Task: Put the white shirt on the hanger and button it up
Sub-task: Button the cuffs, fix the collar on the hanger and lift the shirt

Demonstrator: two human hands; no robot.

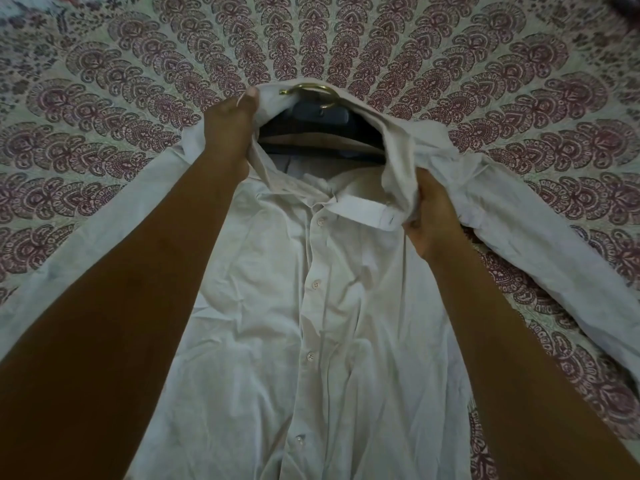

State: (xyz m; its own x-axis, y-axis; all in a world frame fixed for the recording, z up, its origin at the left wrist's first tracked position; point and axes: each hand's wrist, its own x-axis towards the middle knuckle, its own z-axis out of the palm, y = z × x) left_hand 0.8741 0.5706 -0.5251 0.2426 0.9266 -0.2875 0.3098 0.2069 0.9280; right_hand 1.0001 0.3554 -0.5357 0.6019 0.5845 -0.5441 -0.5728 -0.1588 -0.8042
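From the head view, the white shirt (332,306) lies front-up on the bed (104,98), which is spread with a patterned cover. Its long axis runs straight away from the person, hem nearest and collar (360,211) farthest. The sleeves trail off to either side.

The hanger (322,131) is already inside the neck opening. Its dark shoulder bar lies crosswise to the shirt's axis, and its brass hook (317,93) pokes out beyond the collar, pointing away from the person.

The left hand (230,133) has its fingers closed on a bunch of cloth at the left shoulder, just beside the hook, lifting it over that end of the hanger. The right hand (427,211) grips gathered cloth at the right shoulder, touching the free collar end with its empty buttonhole.

The placket and its row of buttons (315,284) run down the middle between the two forearms, nearer to the person than either hand. The front looks open at the collar; lower down I cannot tell whether the buttons are fastened.

My judgement is that seating the shoulders comes first, and then both hands must draw back toward the person along the placket. The right hand is nearer the top buttonhole, so it seems better placed to start.
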